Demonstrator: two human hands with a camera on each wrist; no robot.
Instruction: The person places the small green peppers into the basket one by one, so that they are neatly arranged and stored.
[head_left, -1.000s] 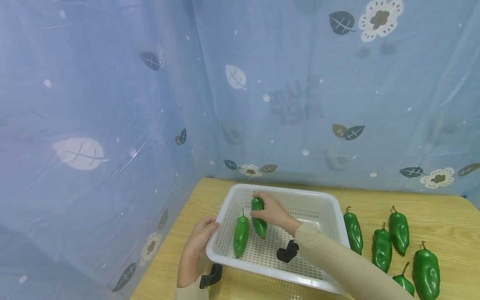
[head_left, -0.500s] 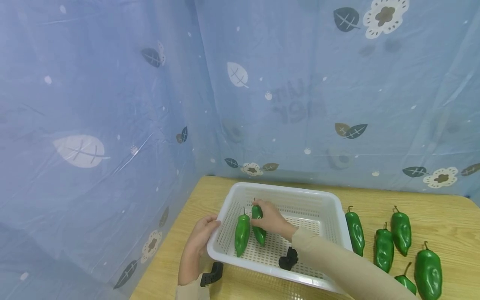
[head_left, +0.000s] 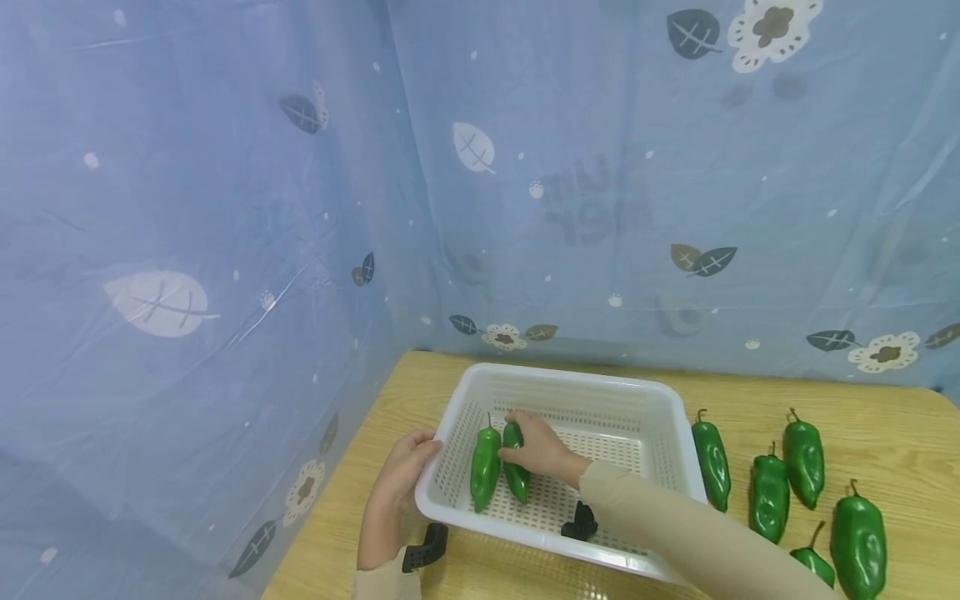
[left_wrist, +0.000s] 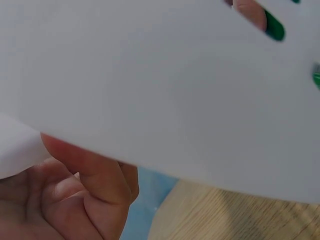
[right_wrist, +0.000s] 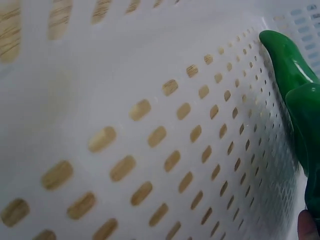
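A white perforated plastic basket (head_left: pixel 577 377) stands on the table. At its left end my left hand (head_left: pixel 401 471) grips the rim; in the left wrist view the thumb and fingers (left_wrist: pixel 100 175) reach the edge of the white wall (left_wrist: pixel 150 90). Inside the basket, my right hand (head_left: pixel 543 450) pinches a dark green pepper (head_left: pixel 516 481) between thumb and fingers, low by the basket floor. A brighter green pepper (head_left: pixel 486 468) lies just left of it, stem away from me. Both peppers also show at the right of the right wrist view, where only a fingertip (right_wrist: pixel 306 226) is visible.
Several green peppers lie on the wooden table (head_left: pixel 915 467) right of the basket, the nearest being a long pepper (head_left: pixel 711 465) close to its right wall. A blue patterned curtain (head_left: pixel 570 183) rises behind and to the left. Black devices (head_left: pixel 581 522) sit at both wrists.
My right hand has lowered the dark pepper slightly toward me, down to the basket floor beside the brighter one. The left hand keeps its grip on the rim.
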